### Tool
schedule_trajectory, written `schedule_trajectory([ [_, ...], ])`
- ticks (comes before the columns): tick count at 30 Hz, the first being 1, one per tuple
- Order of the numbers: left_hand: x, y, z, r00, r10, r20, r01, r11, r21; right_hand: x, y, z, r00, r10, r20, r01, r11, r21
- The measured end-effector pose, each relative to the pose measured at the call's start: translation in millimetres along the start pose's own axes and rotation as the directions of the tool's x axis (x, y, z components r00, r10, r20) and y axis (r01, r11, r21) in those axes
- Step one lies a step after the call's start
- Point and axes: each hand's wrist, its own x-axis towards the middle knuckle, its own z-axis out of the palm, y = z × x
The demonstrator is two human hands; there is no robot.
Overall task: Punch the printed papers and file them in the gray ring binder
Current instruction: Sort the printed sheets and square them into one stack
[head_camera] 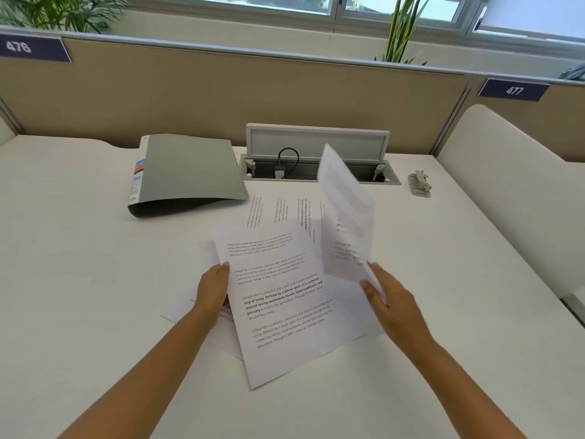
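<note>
Beside closed gray binder [190, 172], left hand [213, 291] and right hand [384, 296] each pinching printed sheets [285, 299].

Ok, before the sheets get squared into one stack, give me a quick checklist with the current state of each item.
1. Right hand grips the raised sheet: ok, pinched at its lower edge, sheet blurred.
2. Left hand holds the front printed sheet: ok, thumb on its left edge.
3. All papers gathered: not ok, one sheet lies further back on the desk, another under the left hand.
4. Hole punch within reach: cannot tell; it sits far right, untouched.
5. Gray ring binder ready: not ok, cover closed.
</note>
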Motion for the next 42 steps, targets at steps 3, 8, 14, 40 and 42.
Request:
schedule_trajectory([
  [3, -2.1, 1.8, 0.9, 1.000, -0.010, -0.011, 0.010, 0.999, -0.044, -6.6, -21.3, 17.6, 0.973, -0.080, 0.216, 0.105, 0.989, -0.108],
  [8, -3.8, 4.3, 0.3, 0.999, -0.033, 0.005, 0.033, 0.999, -0.037, -18.3, -18.3, 51.8, 0.895, -0.129, 0.427, 0.241, 0.946, -0.218],
  [14, 1.4, 5.0, -4.1, 0.997, -0.022, 0.072, 0.025, 0.999, -0.044, -32.2, -21.0, 64.5, 0.841, -0.077, 0.536, 0.219, 0.954, -0.206],
  [40, -49.3, 115.2, -35.7, 0.760, 0.650, -0.005, -0.579, 0.674, -0.458, 65.1, -78.9, -12.9, 0.999, 0.021, -0.029, 0.002, 0.780, 0.625],
  [42, -49.6, 110.6, -36.5, 0.756, 0.654, -0.031, -0.594, 0.665, -0.452, 64.1, -77.6, -9.6, 0.999, 0.013, -0.045, 0.018, 0.770, 0.637],
])
